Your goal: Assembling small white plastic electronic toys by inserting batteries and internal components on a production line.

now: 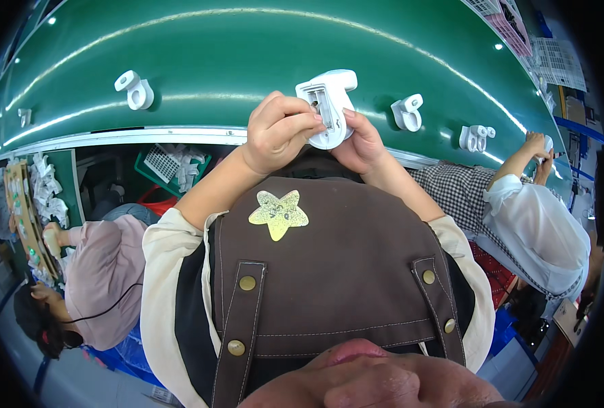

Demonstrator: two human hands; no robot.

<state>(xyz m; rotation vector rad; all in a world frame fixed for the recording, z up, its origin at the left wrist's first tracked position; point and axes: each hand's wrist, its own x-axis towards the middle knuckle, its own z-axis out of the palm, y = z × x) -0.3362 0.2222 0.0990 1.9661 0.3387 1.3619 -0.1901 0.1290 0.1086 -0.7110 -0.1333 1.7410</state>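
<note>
Both hands are up over the edge of the green conveyor belt [234, 61], sharing one small white plastic housing [329, 105]. The left hand [278, 132] has its fingers [300, 121] curled tight around the piece's left edge, thumb and fingertips pressing right at the open rectangular slot in its middle. The right hand [364, 144] cups it from the lower right, its fingers [351, 119] closed on the rim, so the part sits pinched between the two, held just above the belt and not resting on it. Its rounded top end pokes out above both sets of fingers; what's inside the slot is too small to tell.

More of the same white pieces lie on the belt: one to the far left [134, 90], one just right of the held part [408, 112], another further along [476, 137]. A co-worker's hand [537, 144] reaches toward the belt at the right, and another person in pink [105, 272] sits lower left, beside a green crate [173, 166] of white parts.
</note>
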